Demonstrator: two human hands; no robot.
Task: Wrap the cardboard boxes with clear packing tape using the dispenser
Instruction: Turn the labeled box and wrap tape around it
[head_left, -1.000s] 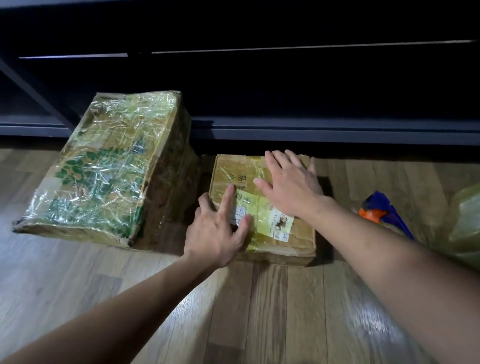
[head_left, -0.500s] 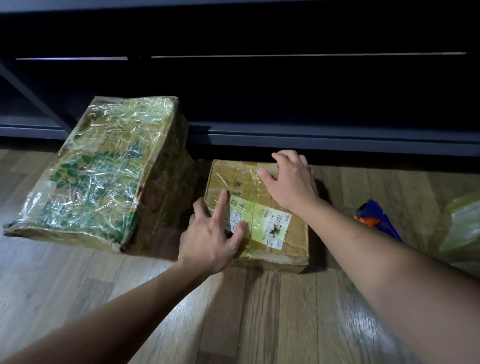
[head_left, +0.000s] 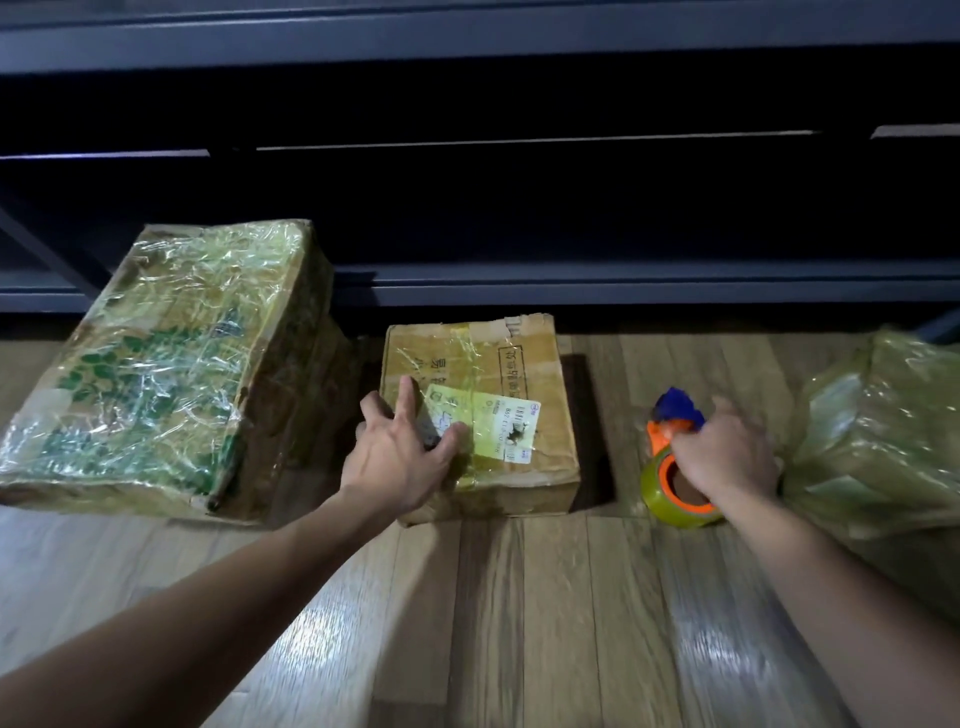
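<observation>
Boxes (head_left: 171, 364): 2, perhaps 3 | dispenser (head_left: 667, 486): 1, gripped by right hand (head_left: 727, 457)

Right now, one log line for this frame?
left hand: rests on small box | right hand: grips tape dispenser | small box: partly taped
</observation>
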